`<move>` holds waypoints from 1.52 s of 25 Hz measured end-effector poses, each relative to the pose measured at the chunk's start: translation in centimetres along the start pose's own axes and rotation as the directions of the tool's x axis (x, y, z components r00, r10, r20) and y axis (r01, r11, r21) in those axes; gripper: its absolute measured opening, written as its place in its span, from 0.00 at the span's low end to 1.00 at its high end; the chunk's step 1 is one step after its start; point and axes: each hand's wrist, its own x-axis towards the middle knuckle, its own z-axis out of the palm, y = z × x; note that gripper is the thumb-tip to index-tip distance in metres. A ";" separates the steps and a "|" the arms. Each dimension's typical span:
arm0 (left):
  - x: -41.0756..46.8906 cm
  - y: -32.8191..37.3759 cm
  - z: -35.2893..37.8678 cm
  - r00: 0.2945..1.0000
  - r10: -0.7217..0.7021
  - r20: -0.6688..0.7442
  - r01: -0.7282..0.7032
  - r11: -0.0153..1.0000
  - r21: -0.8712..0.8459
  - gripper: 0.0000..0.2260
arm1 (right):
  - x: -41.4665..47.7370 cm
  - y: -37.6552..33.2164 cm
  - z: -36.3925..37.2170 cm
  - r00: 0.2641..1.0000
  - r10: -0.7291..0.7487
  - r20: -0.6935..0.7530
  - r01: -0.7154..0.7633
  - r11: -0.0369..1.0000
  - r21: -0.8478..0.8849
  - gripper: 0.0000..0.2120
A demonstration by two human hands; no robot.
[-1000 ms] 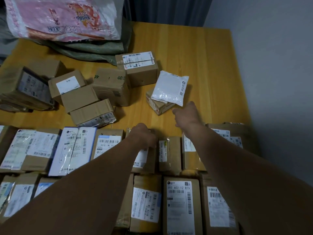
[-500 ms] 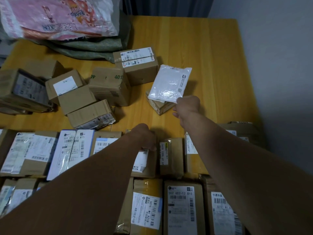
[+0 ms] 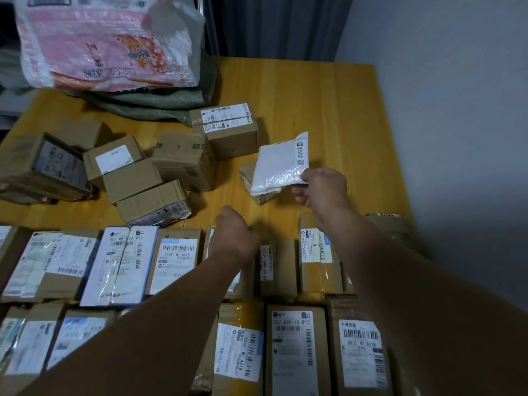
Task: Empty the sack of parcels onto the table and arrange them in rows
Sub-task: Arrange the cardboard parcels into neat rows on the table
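Observation:
A white plastic mailer (image 3: pixel 278 164) lies tilted on a small brown box (image 3: pixel 247 174) at mid-table. My right hand (image 3: pixel 323 187) pinches the mailer's near right corner and has it lifted slightly. Curled fingers of my left hand (image 3: pixel 234 235) sit over the far end of a labelled brown parcel (image 3: pixel 243 281) in the second row. Two rows of labelled parcels fill the near part of the table, among them a white-and-blue one (image 3: pixel 123 264) and a brown one (image 3: pixel 294 347). The pink-and-white sack (image 3: pixel 108 50) slumps at the far left.
Several loose brown boxes (image 3: pixel 183 161) lie jumbled at mid-left, beyond the rows. A green sack (image 3: pixel 160 101) lies under the pink one. Bare wooden table (image 3: pixel 328 110) shows at the far right, and a grey wall (image 3: pixel 457 138) runs close along its right edge.
My right hand has reached forward from the row, taken the white mailer by its near corner and raised it. My left hand has stayed on the parcel in the row.

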 end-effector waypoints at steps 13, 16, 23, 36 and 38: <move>-2.0 4.2 -3.3 0.979 0.065 0.191 0.107 0.635 -0.765 0.08 | -2.7 -0.9 -3.4 0.999 0.017 0.029 -0.014 0.993 -0.115 0.11; -1.7 4.0 -3.5 0.967 0.019 0.255 0.202 0.554 -0.808 0.11 | -2.5 0.2 -3.8 0.998 0.060 0.036 -0.051 0.979 -0.196 0.11; -1.3 3.4 -2.2 0.968 -0.036 0.248 0.232 0.502 -0.833 0.11 | -2.7 0.9 -4.6 0.994 0.100 0.042 -0.086 0.963 -0.254 0.07; -1.3 6.0 -0.5 0.992 0.117 0.048 -0.092 0.928 -0.360 0.14 | -2.2 0.6 -5.2 0.939 -0.269 0.215 0.344 0.724 -0.598 0.42; -1.4 7.0 -0.7 0.975 0.216 0.051 -0.194 0.942 -0.272 0.17 | -1.9 0.1 -5.3 0.882 -0.307 0.356 0.467 0.662 -0.586 0.39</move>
